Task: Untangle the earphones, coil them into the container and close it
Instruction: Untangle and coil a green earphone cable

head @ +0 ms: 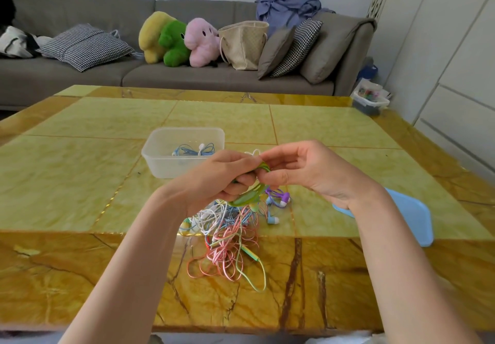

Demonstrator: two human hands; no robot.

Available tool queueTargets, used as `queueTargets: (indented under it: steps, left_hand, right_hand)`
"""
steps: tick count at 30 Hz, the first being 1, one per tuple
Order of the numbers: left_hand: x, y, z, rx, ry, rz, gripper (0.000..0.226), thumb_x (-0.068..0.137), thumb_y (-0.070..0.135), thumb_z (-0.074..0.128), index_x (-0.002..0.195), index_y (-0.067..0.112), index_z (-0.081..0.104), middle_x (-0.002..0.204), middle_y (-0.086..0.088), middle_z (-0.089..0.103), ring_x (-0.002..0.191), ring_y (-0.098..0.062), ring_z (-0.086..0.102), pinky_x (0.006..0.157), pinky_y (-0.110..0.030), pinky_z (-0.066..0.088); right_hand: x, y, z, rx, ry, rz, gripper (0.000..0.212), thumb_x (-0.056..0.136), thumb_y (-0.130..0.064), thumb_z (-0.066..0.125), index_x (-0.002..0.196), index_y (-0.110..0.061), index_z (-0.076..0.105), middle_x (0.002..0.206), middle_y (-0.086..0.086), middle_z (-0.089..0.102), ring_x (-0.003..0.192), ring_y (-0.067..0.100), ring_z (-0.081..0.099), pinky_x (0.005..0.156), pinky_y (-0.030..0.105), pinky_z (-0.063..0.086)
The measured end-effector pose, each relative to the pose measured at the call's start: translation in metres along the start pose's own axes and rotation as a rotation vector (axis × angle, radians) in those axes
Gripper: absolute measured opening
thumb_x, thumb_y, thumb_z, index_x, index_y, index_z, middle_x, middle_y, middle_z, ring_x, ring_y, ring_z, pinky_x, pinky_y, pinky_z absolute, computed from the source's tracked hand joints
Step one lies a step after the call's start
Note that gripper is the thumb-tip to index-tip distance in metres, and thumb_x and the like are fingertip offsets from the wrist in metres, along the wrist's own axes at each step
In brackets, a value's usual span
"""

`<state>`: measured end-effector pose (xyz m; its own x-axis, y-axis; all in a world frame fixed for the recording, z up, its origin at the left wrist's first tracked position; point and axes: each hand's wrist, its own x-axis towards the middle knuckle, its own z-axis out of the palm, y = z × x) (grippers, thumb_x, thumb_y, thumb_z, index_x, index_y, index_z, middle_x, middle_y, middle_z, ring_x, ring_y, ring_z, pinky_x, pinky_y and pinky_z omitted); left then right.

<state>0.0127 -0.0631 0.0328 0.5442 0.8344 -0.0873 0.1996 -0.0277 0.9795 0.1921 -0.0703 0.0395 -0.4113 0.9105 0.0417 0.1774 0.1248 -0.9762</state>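
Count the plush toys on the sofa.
3, side by side on the sofa: yellow plush leftmost, green plush in the middle, pink plush rightmost, beside the beige bag. Others may be hidden.

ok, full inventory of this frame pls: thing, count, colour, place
container: 1, clear, mid-table, holds blue earphones
green earphones: 1, held between both hands
tangled earphones: pile, pink, white, blue, purple, near table edge
lid: 1, light blue, table right
table: 1, yellow marble
sofa: 1, grey, behind table
plush toys: 3, yellow, green, pink, on sofa
tote bag: 1, beige, on sofa
left hand: grips green earphones
right hand: pinches green earphones
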Motion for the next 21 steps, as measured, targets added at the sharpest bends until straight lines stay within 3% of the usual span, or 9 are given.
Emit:
queueTargets:
  steps: [4,8,12,14,16,18,21]
  left_hand:
    - [0.002,-0.003,0.003,0.02,0.03,0.013,0.034,0.098,0.024,0.038,0.071,0.012,0.054,0.053,0.007,0.026,0.042,-0.004,0.019,0.039,-0.015,0.016]
    - [0.006,-0.006,0.007,0.132,0.126,0.006,0.041,0.099,0.023,0.04,0.061,0.017,0.054,0.048,0.01,0.03,0.039,-0.004,0.022,0.038,-0.014,0.021]
    - [0.017,-0.011,0.012,0.401,0.308,0.101,0.037,0.098,0.022,0.041,0.062,0.015,0.045,0.053,0.003,0.035,0.044,-0.01,0.029,0.048,-0.025,0.027]
    - [0.023,-0.014,0.018,0.513,0.411,0.194,0.034,0.098,0.019,0.041,0.067,0.013,0.053,0.051,0.004,0.035,0.045,-0.007,0.031,0.051,-0.025,0.028]
    - [0.028,-0.017,0.025,0.583,0.527,0.274,0.026,0.098,0.017,0.042,0.087,0.006,0.063,0.054,0.007,0.041,0.047,-0.005,0.04,0.048,-0.016,0.03]
    - [0.033,-0.021,0.03,0.637,0.621,0.362,0.027,0.098,0.017,0.043,0.104,0.004,0.065,0.069,0.002,0.049,0.059,-0.01,0.046,0.055,-0.015,0.033]
    - [0.042,-0.028,0.034,0.677,0.646,0.485,0.037,0.093,0.021,0.039,0.09,-0.002,0.067,0.078,-0.008,0.047,0.063,-0.023,0.047,0.058,-0.022,0.03]
  right_hand:
    - [0.001,0.002,-0.001,0.024,-0.004,0.041,0.03,0.07,0.004,0.07,0.1,0.0,0.065,0.086,0.009,0.069,0.074,0.013,0.066,0.07,0.019,0.055]
    - [0.002,0.008,-0.002,0.03,-0.021,0.157,0.025,0.07,0.0,0.071,0.095,0.002,0.066,0.076,0.009,0.067,0.061,0.013,0.061,0.059,0.018,0.052]
    - [0.008,0.012,0.002,0.131,0.147,0.226,0.007,0.077,0.003,0.068,0.082,-0.002,0.065,0.065,0.005,0.063,0.049,0.008,0.059,0.052,0.015,0.051]
    - [0.011,0.013,0.003,0.227,0.263,0.221,0.01,0.079,0.007,0.064,0.076,-0.003,0.063,0.062,0.004,0.065,0.048,0.008,0.061,0.051,0.015,0.052]
    - [0.011,0.013,0.003,0.265,0.345,0.209,0.012,0.081,0.008,0.062,0.074,-0.003,0.063,0.059,0.003,0.066,0.048,0.009,0.062,0.052,0.016,0.053]
    - [0.012,0.013,0.004,0.299,0.402,0.203,0.012,0.081,0.008,0.062,0.074,-0.001,0.063,0.058,0.003,0.064,0.047,0.009,0.061,0.053,0.016,0.054]
    - [0.013,0.011,0.004,0.378,0.471,0.177,0.014,0.082,0.009,0.06,0.072,0.0,0.062,0.058,0.004,0.061,0.047,0.008,0.06,0.053,0.015,0.053]
